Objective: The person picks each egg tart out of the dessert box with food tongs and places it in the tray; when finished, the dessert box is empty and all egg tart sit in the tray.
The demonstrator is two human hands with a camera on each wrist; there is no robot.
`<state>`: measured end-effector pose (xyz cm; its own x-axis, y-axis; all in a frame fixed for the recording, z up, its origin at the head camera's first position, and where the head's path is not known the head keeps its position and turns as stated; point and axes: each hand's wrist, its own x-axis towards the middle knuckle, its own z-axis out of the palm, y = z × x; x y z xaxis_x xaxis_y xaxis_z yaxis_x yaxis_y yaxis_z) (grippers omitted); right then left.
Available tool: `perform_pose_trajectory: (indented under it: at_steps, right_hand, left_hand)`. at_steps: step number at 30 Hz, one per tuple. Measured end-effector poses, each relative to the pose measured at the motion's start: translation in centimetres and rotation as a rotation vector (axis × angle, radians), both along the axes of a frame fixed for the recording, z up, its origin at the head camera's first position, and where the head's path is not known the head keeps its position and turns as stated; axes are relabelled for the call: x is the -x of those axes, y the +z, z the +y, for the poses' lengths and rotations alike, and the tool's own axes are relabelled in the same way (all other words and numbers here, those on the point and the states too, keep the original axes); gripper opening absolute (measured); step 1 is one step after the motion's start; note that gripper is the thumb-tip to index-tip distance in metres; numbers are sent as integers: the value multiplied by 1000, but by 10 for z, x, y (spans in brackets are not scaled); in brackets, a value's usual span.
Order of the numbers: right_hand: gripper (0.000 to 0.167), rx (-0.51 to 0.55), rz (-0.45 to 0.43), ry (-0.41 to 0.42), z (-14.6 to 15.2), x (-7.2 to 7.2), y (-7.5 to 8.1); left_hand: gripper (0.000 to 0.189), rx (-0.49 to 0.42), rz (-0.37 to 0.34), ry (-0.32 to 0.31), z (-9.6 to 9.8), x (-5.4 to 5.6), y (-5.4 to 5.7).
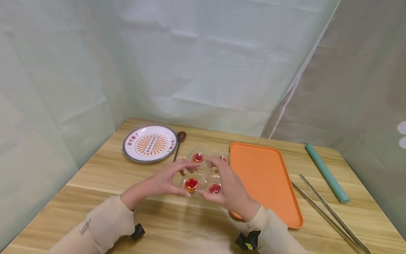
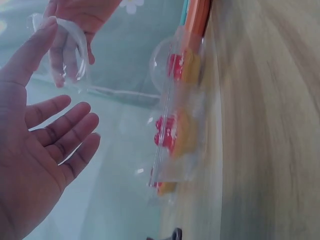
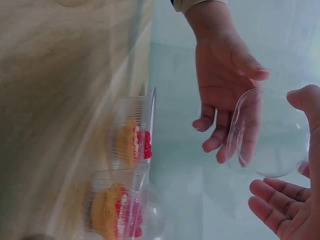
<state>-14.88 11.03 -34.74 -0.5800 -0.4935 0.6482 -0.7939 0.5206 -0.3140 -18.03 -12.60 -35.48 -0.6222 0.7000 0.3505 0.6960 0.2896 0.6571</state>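
A clear plastic dome lid (image 3: 280, 130) is raised above several small tarts with red tops, such as the tart (image 1: 191, 184), in clear plastic packaging (image 2: 170, 95). My right hand (image 1: 233, 188) holds the lid at its edge between thumb and fingers. Facing it, my left hand (image 1: 163, 180) has its fingers loosely extended, and the left thumb overlaps the lid's rim in the left wrist view. Beneath the hands, the packaging rests on the wooden table; hands partly cover it in the head view.
To the left stands a patterned plate (image 1: 150, 144) with a dark brown spoon (image 1: 179, 143) beside it. An orange tray (image 1: 264, 180) lies right of the tarts. Farther right are metal tongs (image 1: 330, 211) and a teal cylinder (image 1: 326, 173).
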Motion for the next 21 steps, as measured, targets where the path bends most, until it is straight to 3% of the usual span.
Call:
perform_pose_trajectory:
  at_steps: [11,15,21]
  right_hand:
    - [78,157,-47,63,7,-7,-11]
    - [80,199,-110,73,7,-11,-15]
    - [78,216,-93,109,8,-14,-19]
  left_hand:
    - [84,-6,137,25,12,-11,-2]
    - [84,6,106,53,14,-14,-2]
    - [82,65,55,78,12,-18,3]
